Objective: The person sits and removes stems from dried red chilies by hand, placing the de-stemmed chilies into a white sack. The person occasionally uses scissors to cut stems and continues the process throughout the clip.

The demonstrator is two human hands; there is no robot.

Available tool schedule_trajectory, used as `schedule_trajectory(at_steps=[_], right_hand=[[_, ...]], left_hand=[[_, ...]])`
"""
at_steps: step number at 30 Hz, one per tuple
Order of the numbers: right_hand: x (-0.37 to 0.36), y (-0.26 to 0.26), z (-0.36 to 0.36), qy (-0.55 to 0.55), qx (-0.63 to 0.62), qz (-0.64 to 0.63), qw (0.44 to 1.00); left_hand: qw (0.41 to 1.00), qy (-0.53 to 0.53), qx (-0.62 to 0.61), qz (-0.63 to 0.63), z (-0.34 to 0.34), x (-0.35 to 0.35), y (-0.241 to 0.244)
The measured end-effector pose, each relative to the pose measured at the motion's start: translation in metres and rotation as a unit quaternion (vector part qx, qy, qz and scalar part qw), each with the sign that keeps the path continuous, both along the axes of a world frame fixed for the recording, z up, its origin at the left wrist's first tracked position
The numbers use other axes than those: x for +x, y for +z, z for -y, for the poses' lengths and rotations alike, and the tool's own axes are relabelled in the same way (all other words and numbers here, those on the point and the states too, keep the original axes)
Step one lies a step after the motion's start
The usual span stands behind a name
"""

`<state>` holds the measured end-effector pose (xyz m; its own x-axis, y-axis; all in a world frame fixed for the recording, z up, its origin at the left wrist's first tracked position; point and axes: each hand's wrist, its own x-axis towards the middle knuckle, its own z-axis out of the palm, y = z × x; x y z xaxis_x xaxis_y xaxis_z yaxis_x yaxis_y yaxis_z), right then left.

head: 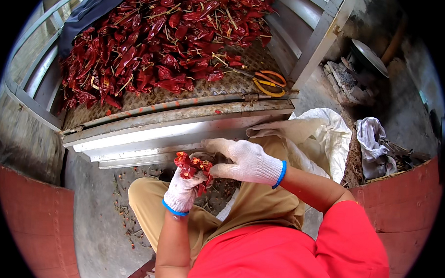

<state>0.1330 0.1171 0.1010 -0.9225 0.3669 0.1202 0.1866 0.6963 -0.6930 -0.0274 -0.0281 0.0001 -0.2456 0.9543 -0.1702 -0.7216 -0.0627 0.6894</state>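
My left hand (pixel 184 191), in a white knit glove with a blue cuff, is closed around a small bunch of dried red chili peppers (pixel 194 167). Their cut or broken ends face up, with some orange showing. Just to the right of the bunch is my right hand (pixel 244 160), gloved the same way. Its thumb and fingers are spread, with the fingertips close to the peppers; whether they touch is hard to tell. Beyond both hands, a large heap of dried red chili peppers (pixel 163 41) with pale stems covers a metal cargo bed (pixel 209 85).
Scissors (pixel 270 82) with orange and yellow handles lie at the bed's right front corner. A white woven sack (pixel 329 139) stands right of my knees. Stems and bits litter the concrete floor (pixel 98 208). Red panels (pixel 36 217) flank me. Dark cloth (pixel 87 16) hangs over the left rail.
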Motion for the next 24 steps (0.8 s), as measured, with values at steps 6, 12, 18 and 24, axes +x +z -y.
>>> schedule_trajectory(at_steps=[6,12,18,24], right_hand=[[-0.004,-0.007,0.023,-0.039,0.068,-0.035,0.996],[-0.002,-0.018,0.030,-0.102,0.038,-0.138,0.984],[-0.002,0.011,-0.016,-0.176,0.107,-0.136,0.969],[0.008,0.014,-0.168,-0.303,0.374,0.161,0.861]], left_hand=[[1.000,-0.003,0.004,0.018,0.001,-0.003,-0.005],[1.000,0.022,-0.005,-0.021,-0.008,0.002,-0.009],[0.999,0.048,-0.005,-0.010,0.001,-0.002,-0.018],[0.998,0.026,0.050,0.008,-0.006,-0.004,-0.015]])
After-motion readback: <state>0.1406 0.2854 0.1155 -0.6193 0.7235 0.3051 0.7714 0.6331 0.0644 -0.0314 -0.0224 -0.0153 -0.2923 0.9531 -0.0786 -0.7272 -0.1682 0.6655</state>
